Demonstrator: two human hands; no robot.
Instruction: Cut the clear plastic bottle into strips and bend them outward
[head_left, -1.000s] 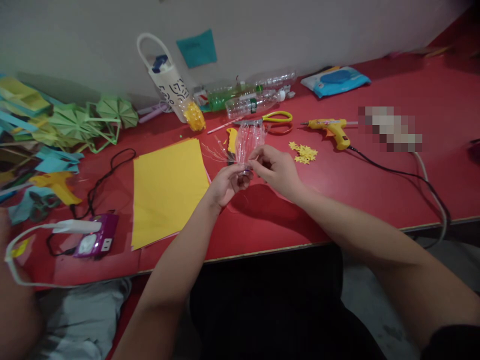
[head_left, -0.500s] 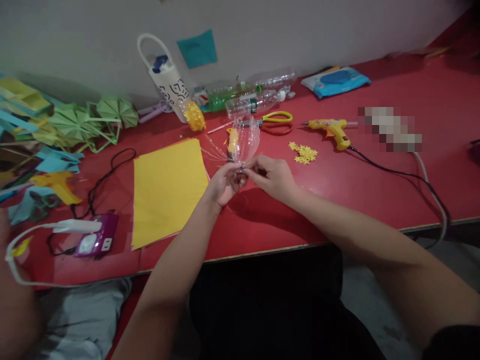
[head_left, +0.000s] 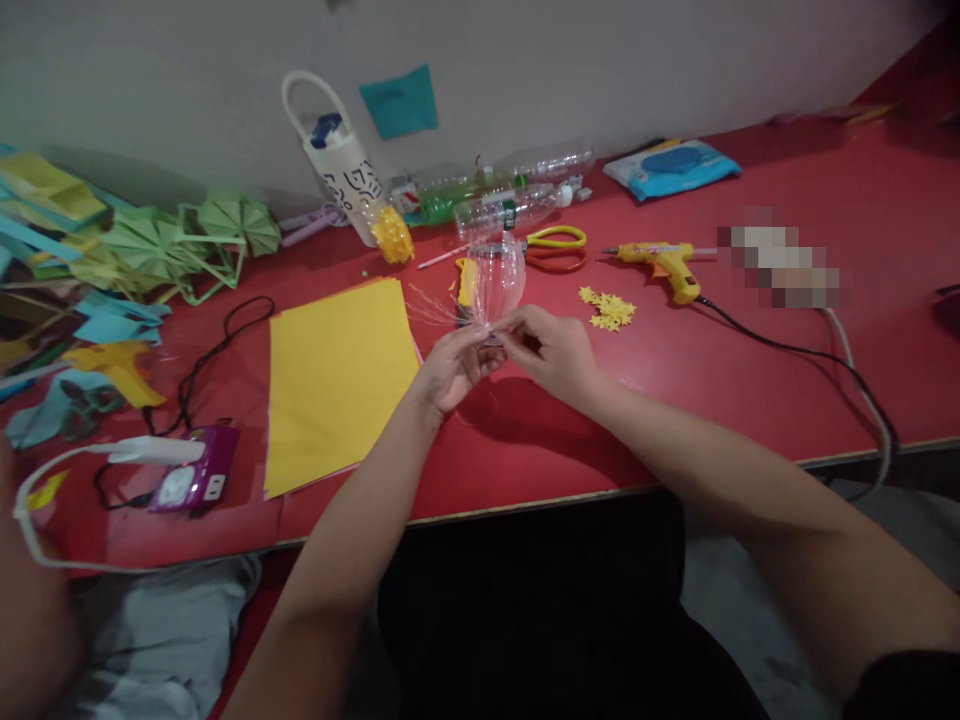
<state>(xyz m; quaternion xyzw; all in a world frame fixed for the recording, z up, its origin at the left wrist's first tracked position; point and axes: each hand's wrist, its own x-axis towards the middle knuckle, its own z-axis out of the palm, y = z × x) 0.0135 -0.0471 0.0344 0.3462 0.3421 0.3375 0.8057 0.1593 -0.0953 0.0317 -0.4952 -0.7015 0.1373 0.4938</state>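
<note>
Clear plastic piece [head_left: 501,280], cut into long thin strips, stands up from between the two hands, its narrow end at their fingertips and its strips fanning away above the red table [head_left: 517,470]. The left hand [head_left: 459,366] grasps that narrow end from below with the fingers curled, and the right hand [head_left: 555,350] pinches at the same end with thumb and fingertips; exactly what lies between those tips is too small to tell. Thin loose strands [head_left: 436,306] spread just beyond the left hand, beside a yellow tool [head_left: 466,284] lying behind the plastic. Scissors [head_left: 556,238] lie past the fingertips, slightly toward the right hand's side, and yellow stars [head_left: 611,310] sit beyond the right hand, with a glue gun [head_left: 667,262] farther out that way. Yellow paper [head_left: 337,385] lies to the outer side of the left hand. The strips look thin and springy, so a hard squeeze or a sharp pull near the narrow end could crease or tear one at its root. The pinch leaves little to hold, and smooth plastic could slip or twist if the left hand's support eases. Strands could also snag on the scissors' handles or the yellow tool should the piece be lowered, and a cut edge might nick a fingertip.
</note>
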